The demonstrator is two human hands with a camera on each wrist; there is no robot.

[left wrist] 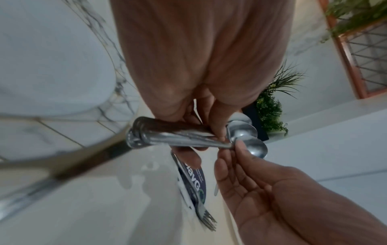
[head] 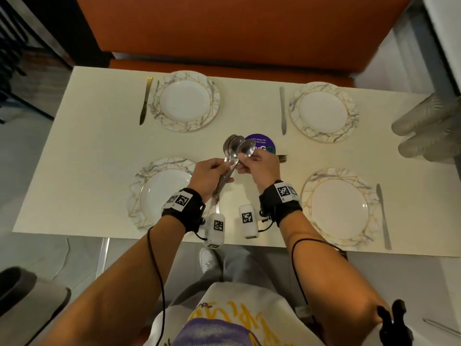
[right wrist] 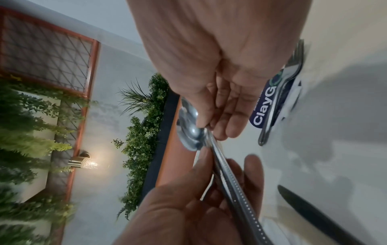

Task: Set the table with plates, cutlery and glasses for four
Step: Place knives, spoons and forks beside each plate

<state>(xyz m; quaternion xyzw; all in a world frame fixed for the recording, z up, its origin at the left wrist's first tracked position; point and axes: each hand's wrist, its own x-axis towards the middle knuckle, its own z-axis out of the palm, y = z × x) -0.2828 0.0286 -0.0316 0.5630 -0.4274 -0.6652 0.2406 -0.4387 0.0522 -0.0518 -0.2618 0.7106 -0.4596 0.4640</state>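
Spoons (head: 234, 148) stand bunched above the table (head: 99, 151) centre, between four plates (head: 185, 101). Left hand (head: 212, 174) grips their handles; right hand (head: 259, 164) pinches one spoon's neck. Forks (head: 282, 158) lie on a purple sticker (head: 262, 143) just behind.

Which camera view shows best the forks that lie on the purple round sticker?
The left wrist view: the forks show tines and handles, lying across the purple sticker. The right wrist view shows handles and part of the heads at its edge. In the head view only the tines show, past the right hand.
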